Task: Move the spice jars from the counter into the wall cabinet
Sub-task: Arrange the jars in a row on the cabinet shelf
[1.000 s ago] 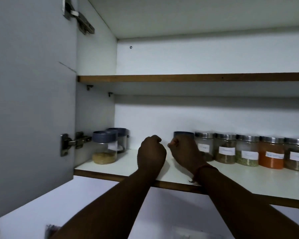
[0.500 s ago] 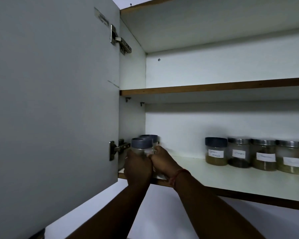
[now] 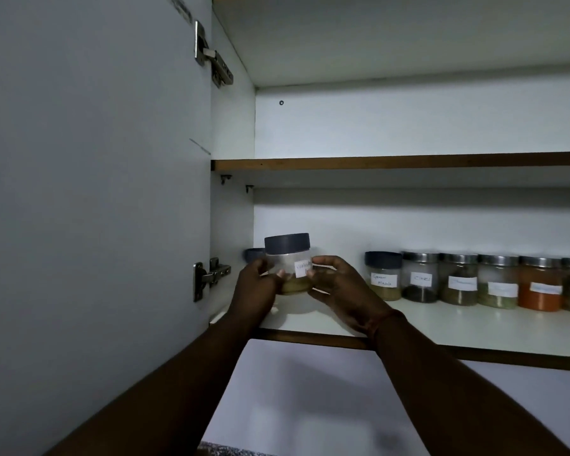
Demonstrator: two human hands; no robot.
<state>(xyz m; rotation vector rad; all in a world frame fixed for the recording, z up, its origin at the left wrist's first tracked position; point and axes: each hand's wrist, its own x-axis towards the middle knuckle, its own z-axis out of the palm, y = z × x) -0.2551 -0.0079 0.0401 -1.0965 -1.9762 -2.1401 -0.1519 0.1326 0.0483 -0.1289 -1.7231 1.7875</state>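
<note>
Holding a blue-lidded spice jar (image 3: 287,263) between my left hand (image 3: 256,284) and right hand (image 3: 338,284), both grips clasping it just above the lower shelf (image 3: 441,324); seven jars already stand there; the desk is unseen.

Dark blue-grey lid (image 3: 287,242), white label (image 3: 303,268), orange spice (image 3: 540,297).

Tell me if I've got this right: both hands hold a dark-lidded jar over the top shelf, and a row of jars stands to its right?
Not quite. The head view shows the left hand and right hand holding the jar over the lower shelf, not the top shelf. The row of jars does stand to its right.
</note>
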